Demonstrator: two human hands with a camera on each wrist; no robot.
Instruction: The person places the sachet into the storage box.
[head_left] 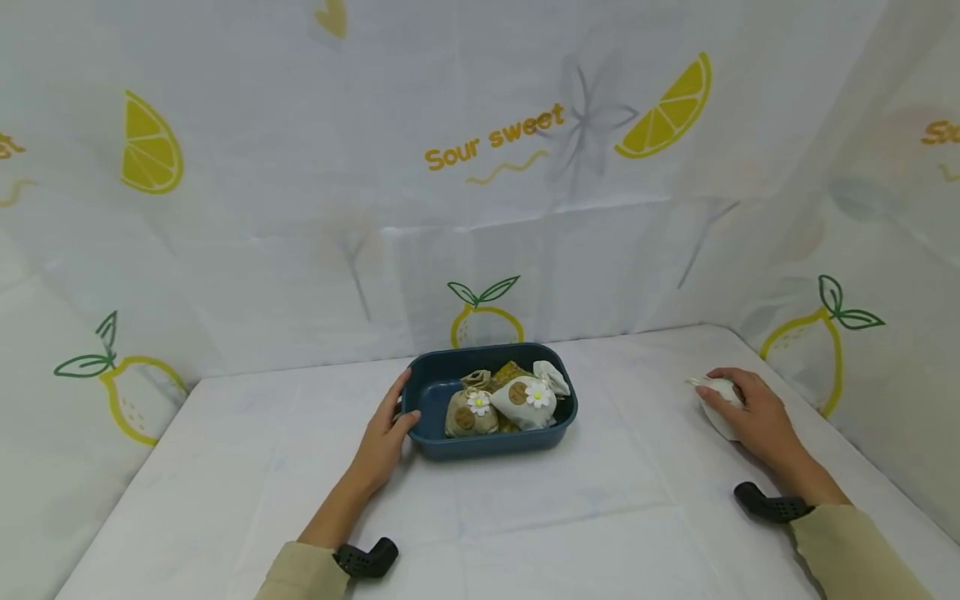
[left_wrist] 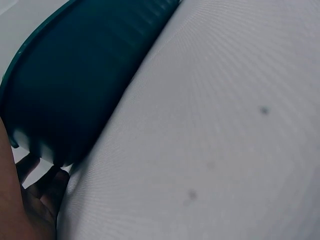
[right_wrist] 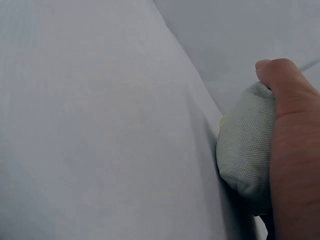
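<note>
A dark blue rectangular basin (head_left: 487, 448) sits on the table toward the back wall. My left hand (head_left: 384, 442) grips its left end, thumb over the rim and fingers along the outside; in the left wrist view those fingers (left_wrist: 47, 187) lie against the basin's wall. Inside are small cloth sachets: a tan one (head_left: 471, 417) with a white flower, a white one (head_left: 528, 407) with a flower and a brown round patch, and a mustard patterned one (head_left: 510, 373) behind. At the right, my right hand (head_left: 761, 421) holds another white sachet (right_wrist: 247, 145), thumb across its gathered top.
A white cloth covers the table (head_left: 600, 517), and its right edge (head_left: 825, 425) runs close beside my right hand. Behind stands a white curtain (head_left: 300, 283) printed with lemons and lettering, with side panels at left and right. Black straps with camera mounts (head_left: 367, 560) are on both wrists.
</note>
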